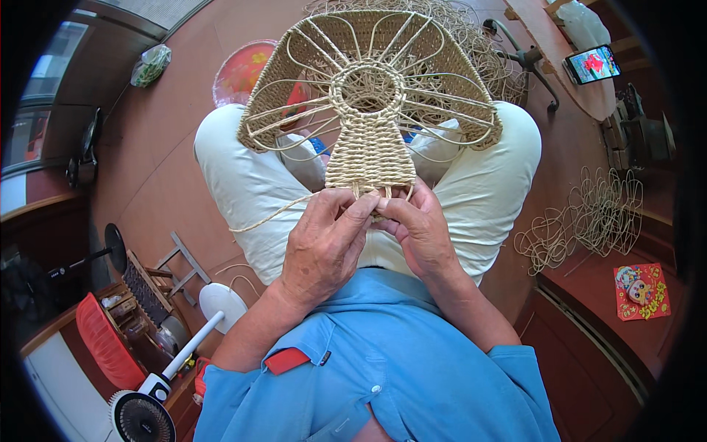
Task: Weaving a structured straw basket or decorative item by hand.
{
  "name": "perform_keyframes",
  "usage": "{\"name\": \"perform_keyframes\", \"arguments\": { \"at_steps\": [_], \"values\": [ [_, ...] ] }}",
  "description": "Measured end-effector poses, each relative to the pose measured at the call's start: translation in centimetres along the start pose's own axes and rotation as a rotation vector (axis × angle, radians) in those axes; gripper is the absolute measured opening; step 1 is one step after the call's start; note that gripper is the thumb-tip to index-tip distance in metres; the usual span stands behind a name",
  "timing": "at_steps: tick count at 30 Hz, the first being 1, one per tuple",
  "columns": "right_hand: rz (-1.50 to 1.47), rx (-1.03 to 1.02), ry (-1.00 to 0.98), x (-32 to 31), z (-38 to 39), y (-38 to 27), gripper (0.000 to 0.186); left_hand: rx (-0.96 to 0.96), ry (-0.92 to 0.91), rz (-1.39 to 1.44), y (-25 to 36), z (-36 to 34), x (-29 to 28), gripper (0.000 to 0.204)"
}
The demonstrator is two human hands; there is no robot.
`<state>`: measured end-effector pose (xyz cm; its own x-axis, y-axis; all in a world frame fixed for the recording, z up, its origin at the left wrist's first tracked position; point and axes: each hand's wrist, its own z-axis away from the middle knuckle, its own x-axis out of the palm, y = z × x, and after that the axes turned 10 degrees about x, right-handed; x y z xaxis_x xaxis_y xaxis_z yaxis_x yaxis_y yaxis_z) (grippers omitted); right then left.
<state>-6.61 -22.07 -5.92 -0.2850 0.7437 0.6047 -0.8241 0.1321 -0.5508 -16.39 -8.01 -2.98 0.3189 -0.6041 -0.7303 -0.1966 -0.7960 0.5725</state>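
Note:
A half-woven wicker piece [372, 155] of pale twisted cord rests across my lap. Its narrow woven panel points toward me, a braided ring sits in its middle, and bare ribs fan out to a curved woven wall at the far side. At the panel's near edge, my left hand [331, 228] pinches the cord ends, thumb and forefinger pressed together. Right beside it, my right hand [416, 228] grips the same edge, its thumb almost touching the left fingertips. A loose cord strand [272, 215] trails leftward from the edge. My fingers partly hide the cord ends.
Loose cord heaps [471, 44] lie on the floor beyond the wicker piece, and another cord coil [582, 221] lies at right. A round red-patterned tray [244, 70] is at far left. A white fan [143, 416] stands lower left; a phone [593, 65] shows a lit screen at upper right.

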Motion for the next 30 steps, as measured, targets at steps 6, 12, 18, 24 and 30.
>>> {"name": "perform_keyframes", "arguments": {
  "at_steps": [6,12,18,24,30],
  "values": [
    [-0.089,0.017,-0.092,-1.1,-0.1,0.1,0.053,0.026,-0.109,-0.106,0.9,-0.8,-0.7,0.041],
    [-0.365,0.102,-0.335,-3.2,-0.5,0.5,0.057,-0.027,-0.113,-0.026,0.7,-1.1,-0.1,0.04],
    [-0.228,0.198,-0.261,-3.9,-2.1,0.8,0.049,-0.039,-0.052,-0.014,0.5,-1.0,0.2,0.035],
    [-0.176,0.192,-0.333,-4.2,-2.4,0.5,0.053,-0.071,-0.065,-0.033,0.6,-1.1,0.0,0.035],
    [-0.184,0.172,-0.257,-4.0,-2.6,1.3,0.052,-0.077,-0.077,-0.031,0.6,-1.3,-0.1,0.034]
  ]
}}
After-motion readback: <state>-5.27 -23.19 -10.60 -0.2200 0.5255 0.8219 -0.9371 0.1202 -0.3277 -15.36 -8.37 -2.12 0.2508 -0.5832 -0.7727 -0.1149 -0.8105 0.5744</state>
